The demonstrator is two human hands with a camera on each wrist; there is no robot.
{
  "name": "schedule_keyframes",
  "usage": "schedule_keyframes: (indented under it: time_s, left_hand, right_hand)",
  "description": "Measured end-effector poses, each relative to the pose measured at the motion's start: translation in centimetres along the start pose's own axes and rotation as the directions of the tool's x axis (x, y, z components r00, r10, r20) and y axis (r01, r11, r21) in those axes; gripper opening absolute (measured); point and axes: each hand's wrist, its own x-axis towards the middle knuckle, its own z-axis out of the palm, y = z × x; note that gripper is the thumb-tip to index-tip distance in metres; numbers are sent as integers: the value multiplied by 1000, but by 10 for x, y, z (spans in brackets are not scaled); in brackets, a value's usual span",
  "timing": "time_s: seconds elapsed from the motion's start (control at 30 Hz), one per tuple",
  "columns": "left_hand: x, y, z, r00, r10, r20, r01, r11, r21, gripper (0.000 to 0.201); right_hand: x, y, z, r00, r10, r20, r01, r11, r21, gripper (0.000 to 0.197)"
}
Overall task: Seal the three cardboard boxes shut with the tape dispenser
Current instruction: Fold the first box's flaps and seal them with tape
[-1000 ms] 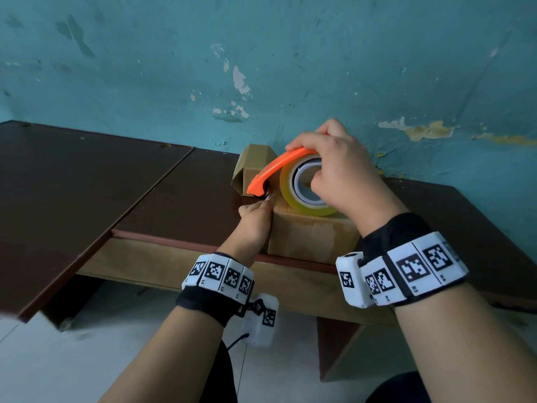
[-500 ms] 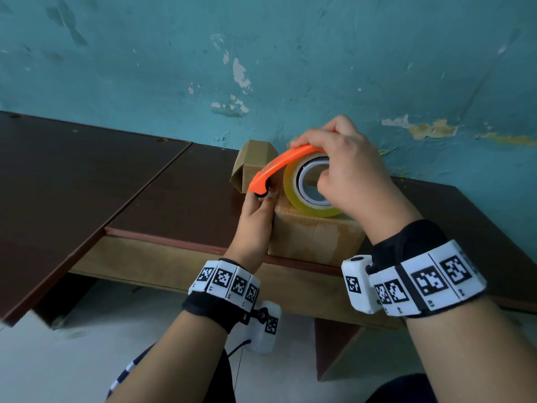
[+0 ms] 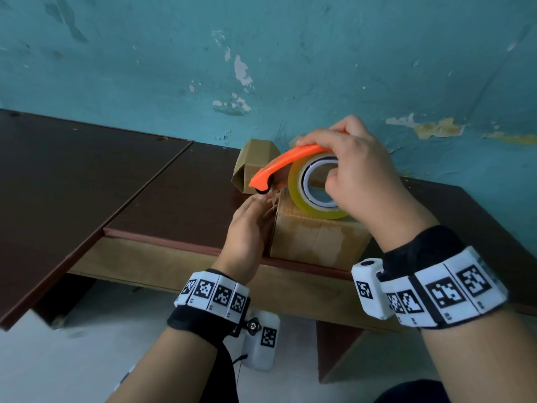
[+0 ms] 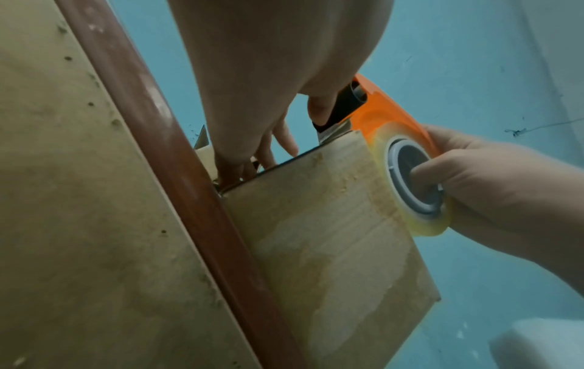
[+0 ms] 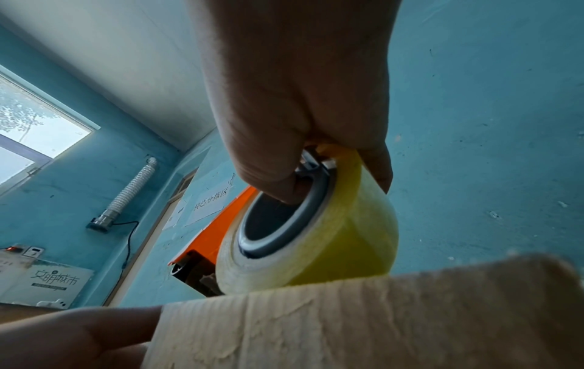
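Observation:
A closed cardboard box (image 3: 316, 237) stands at the table's front edge. On its top rests an orange tape dispenser (image 3: 284, 162) with a yellowish tape roll (image 3: 313, 202). My right hand (image 3: 357, 170) grips it, fingers over the orange arch and thumb in the roll's core (image 4: 420, 179). The dispenser's nose overhangs the box's left top edge. My left hand (image 3: 252, 219) lies against the box's left side with straight fingers touching shiny tape just under the nose. From the right wrist, the roll (image 5: 347, 249) sits on the box (image 5: 347, 324).
A second cardboard box (image 3: 252, 161) with raised flaps stands behind, near the teal wall (image 3: 290, 68). The dark brown table (image 3: 174, 193) stretches left, joined to another tabletop (image 3: 72, 184). Its front edge (image 4: 177, 162) runs just before the box.
My left fingers have crept slightly up the box's left side toward the dispenser's nose. The dispenser and right hand have hardly moved.

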Motion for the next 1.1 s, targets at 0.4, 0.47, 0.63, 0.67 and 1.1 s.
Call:
schedule_keyframes:
  time_s: [0.4, 0.47, 0.63, 0.67, 1.1]
  left_hand:
    - [-23, -3, 2, 957, 280, 70, -289, 930, 228, 25]
    - [-26, 0, 9, 930, 368, -1, -351, 888, 298, 17]
    - [-18, -2, 12, 875, 472, -111, -411, 843, 346, 41]
    - [-18, -1, 13, 866, 488, -108, -426, 833, 353, 43]
    - [15, 17, -27, 645, 633, 429, -630, 122, 767, 22]
  right_hand:
    - [2, 0, -2, 1000, -26, -6, 26, 1000, 7, 65]
    - [4, -2, -2, 999, -51, -15, 51, 999, 18, 64]
    - [7, -5, -8, 993, -106, -46, 107, 994, 27, 63]
    - [7, -4, -10, 993, -104, -49, 105, 994, 30, 62]
    - [0, 4, -17, 999, 9, -41, -10, 999, -32, 62]
